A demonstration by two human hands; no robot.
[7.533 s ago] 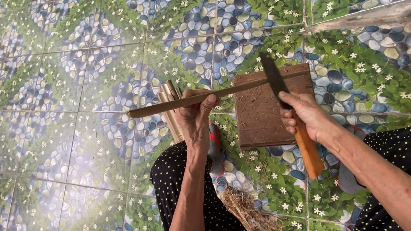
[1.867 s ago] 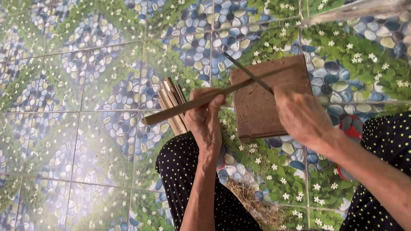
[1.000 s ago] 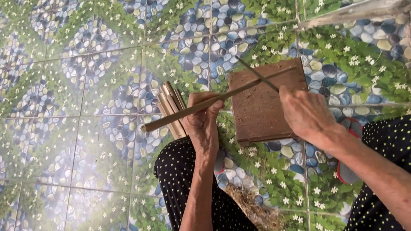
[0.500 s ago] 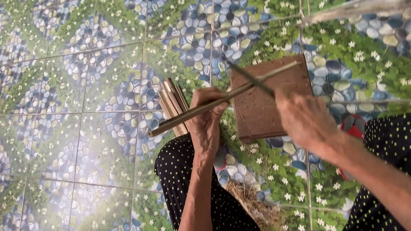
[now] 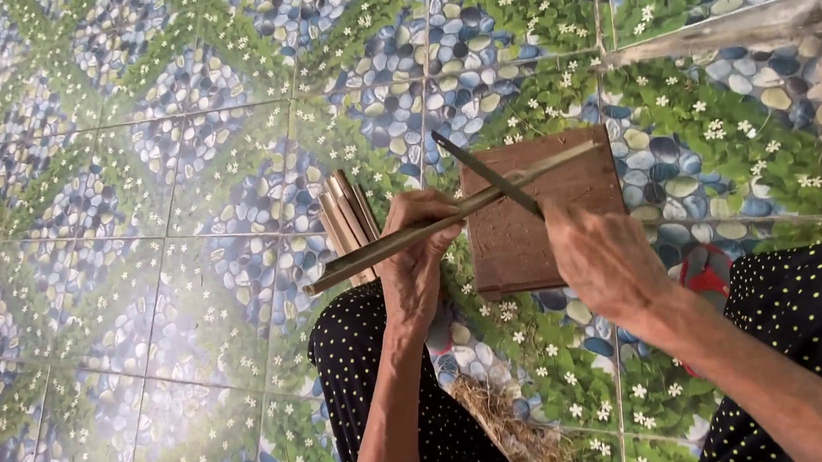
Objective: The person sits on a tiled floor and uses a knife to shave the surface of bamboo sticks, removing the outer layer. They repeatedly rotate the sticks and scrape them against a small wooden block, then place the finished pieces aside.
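Observation:
My left hand (image 5: 416, 261) grips a long bamboo strip (image 5: 363, 258) that runs from lower left up to the right, its far end lying over a brown wooden block (image 5: 569, 201). My right hand (image 5: 602, 258) holds a knife, whose dark blade (image 5: 486, 174) crosses the strip at an angle above the block; the handle is hidden in the fist. A bundle of cut bamboo slats (image 5: 348, 219) lies on the floor just behind my left hand.
The floor is tiled with a blue pebble and green leaf pattern (image 5: 129, 218). A heap of dry shavings (image 5: 506, 433) lies between my knees. Something red (image 5: 708, 268) shows by my right knee. A raised concrete edge (image 5: 743, 28) runs at the upper right.
The knife went from lying flat with its handle visible to blade-edge on the strip. The strip has tilted slightly, its left end lower, and the blade has shifted along it.

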